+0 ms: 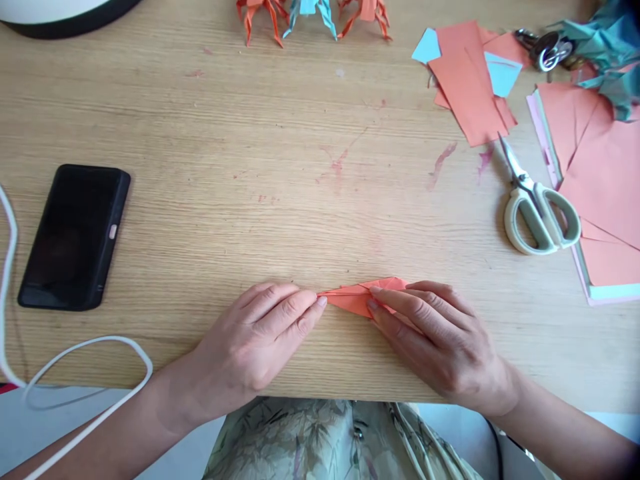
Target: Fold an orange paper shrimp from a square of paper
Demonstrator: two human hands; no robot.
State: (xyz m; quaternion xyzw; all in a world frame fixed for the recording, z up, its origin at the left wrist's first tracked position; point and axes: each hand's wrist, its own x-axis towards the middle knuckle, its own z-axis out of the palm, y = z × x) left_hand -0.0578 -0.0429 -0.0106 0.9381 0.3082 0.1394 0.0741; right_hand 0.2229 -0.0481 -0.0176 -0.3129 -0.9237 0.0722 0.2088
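Between my hands, close to the table's front edge, lies a narrow folded piece of orange origami paper (353, 301). Its thin pointed end faces left, and the wider part is to the right. My left hand (265, 333) pinches the left tip between thumb and fingers. Over the wider end, my right hand (445, 337) is closed, with thumb and fingertips pressing on the folded layers. The fingers hide part of the paper's right end.
Scissors (537, 207) lie at the right beside stacked orange sheets (607, 173). Paper scraps (470, 80) and keys (547, 50) sit farther back. Folded paper figures (310, 10) stand at the far edge. A black phone-like device (75, 237) and a white cable (100, 340) are at left.
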